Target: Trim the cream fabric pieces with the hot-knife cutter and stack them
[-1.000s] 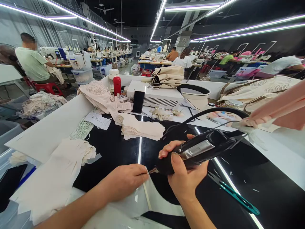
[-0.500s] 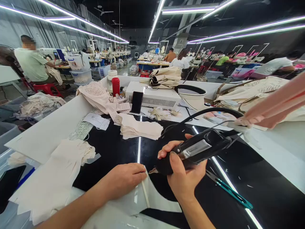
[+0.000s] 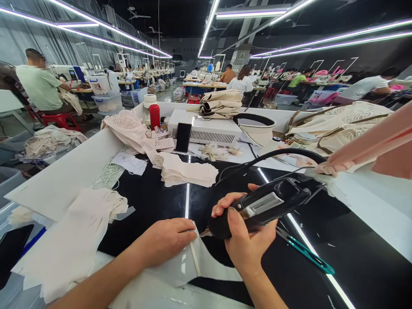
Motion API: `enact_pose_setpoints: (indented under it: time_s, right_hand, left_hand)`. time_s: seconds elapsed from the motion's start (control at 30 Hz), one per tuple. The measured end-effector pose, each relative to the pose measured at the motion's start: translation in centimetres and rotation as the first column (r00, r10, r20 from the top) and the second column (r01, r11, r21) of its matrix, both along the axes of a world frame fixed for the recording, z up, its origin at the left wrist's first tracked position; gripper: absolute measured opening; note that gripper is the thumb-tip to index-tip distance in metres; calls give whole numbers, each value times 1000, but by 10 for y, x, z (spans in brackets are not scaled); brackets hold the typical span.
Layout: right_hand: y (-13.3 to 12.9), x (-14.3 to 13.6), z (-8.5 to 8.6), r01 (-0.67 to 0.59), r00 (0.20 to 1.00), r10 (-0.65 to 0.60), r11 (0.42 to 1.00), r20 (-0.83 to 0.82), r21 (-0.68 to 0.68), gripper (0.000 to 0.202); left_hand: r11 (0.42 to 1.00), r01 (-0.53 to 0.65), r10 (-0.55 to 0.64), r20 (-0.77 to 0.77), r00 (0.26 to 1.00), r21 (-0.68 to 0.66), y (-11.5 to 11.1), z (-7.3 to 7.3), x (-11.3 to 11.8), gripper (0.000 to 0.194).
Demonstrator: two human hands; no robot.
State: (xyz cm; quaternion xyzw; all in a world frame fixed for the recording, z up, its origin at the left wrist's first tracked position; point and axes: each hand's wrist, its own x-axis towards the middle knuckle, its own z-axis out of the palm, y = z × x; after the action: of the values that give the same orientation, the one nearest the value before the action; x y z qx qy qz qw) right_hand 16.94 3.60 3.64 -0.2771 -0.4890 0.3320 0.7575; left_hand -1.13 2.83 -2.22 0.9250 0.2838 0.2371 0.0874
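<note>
My right hand [image 3: 249,244] is wrapped round a black corded hand tool [image 3: 260,206] with a silvery plate on its side. The tool tilts down to the left, and its small metal tip [image 3: 205,233] sits close to my left fingertips. What the tip touches is too small to tell. Flat on the table, my left hand [image 3: 172,238] presses its stretched fingers on the edge of a thin pale fabric piece [image 3: 214,266]. A narrow cream strip [image 3: 195,259] runs down that fabric from below the fingertips. Pink cloth [image 3: 363,141] is tied at the tool's cord end.
Teal-handled thread snips [image 3: 309,253] lie right of my right hand. Pale fabric stacks [image 3: 188,169] rest ahead, more cut pieces [image 3: 74,236] at left. A phone [image 3: 183,137] leans on a white box [image 3: 206,128], near a red cup [image 3: 154,116]. Co-workers sit at sewing machines beyond.
The whole view has shifted slightly. Both hands, the tool and the fabric keep nearly the same places relative to one another. The pink cloth hangs a little differently.
</note>
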Motion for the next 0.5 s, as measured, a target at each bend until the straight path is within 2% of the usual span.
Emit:
enact_pose_setpoints:
  time_s: [0.27, 0.37, 0.5]
  right_hand:
    - [-5, 8, 7, 41, 999, -41, 999, -3, 16, 45]
    - [-8, 12, 7, 34, 999, -34, 999, 0, 22, 44]
    - [-10, 11, 5, 31, 1000, -31, 1000, -4, -2, 44]
  left_hand:
    - [993, 3, -12, 73, 997, 117, -2, 3, 3, 22]
    - [994, 16, -27, 101, 995, 108, -6, 5, 11, 20]
    - [995, 30, -36, 65, 997, 94, -10, 3, 17, 20]
